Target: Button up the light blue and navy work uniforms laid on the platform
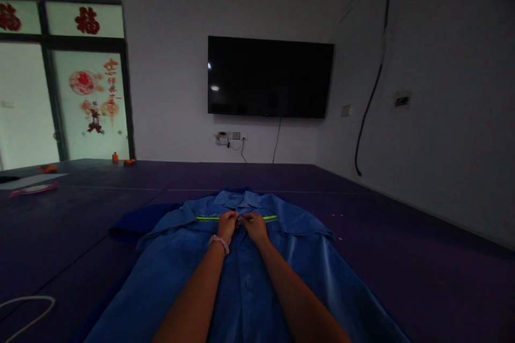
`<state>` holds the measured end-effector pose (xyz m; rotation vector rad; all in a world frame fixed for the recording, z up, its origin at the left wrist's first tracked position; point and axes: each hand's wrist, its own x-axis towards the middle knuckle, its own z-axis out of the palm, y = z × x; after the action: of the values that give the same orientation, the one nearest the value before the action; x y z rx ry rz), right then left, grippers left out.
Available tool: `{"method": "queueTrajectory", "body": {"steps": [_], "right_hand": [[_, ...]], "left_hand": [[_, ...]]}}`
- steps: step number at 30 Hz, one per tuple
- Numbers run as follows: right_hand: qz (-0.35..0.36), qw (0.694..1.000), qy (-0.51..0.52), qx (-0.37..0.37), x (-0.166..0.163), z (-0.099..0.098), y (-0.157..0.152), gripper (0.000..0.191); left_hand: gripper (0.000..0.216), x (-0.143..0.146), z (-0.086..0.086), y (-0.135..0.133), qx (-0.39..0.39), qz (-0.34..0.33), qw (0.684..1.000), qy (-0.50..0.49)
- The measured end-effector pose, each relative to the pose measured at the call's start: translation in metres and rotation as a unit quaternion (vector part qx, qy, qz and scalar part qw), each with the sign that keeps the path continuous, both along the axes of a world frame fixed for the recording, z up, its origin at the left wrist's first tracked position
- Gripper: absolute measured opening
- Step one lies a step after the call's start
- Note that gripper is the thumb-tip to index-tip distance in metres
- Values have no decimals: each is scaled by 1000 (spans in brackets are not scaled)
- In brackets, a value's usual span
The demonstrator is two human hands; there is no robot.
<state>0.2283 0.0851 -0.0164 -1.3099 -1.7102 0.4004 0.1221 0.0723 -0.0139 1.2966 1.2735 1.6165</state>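
A blue work shirt (181, 262) lies spread front-up on the dark purple table (402, 257), its collar (237, 196) pointing away from me. A yellow-green reflective stripe (207, 218) runs across its chest. My left hand (227, 224) and my right hand (253, 226) meet at the shirt's front opening, right at the stripe. Both have fingers curled and pinched on the fabric edges there. A pale bead bracelet (219, 243) sits on my left wrist. What lies under the fingertips is too small to make out.
A white cable loop (24, 308) lies at the table's near left. Flat pale sheets (32, 181) and small orange items (48, 168) sit far left. A black television (269, 76) hangs on the back wall, a window with red decorations (92, 94) to its left.
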Motion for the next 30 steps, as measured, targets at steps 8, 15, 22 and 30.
{"method": "queueTrajectory", "body": {"steps": [8,15,22,30], "right_hand": [[2,1000,6,-2,-1,1,0,15],[8,1000,4,5,-1,0,-1,15],[2,1000,22,20,-3,-1,0,11],[1,999,22,28,-3,-3,2,10]], "left_hand": [[19,-3,2,-5,-13,-16,999,25],[11,-5,0,-7,-12,-33,999,39],[12,-4,-3,-5,6,-12,1000,24],[15,-5,-4,-3,16,-5,1000,5]]}}
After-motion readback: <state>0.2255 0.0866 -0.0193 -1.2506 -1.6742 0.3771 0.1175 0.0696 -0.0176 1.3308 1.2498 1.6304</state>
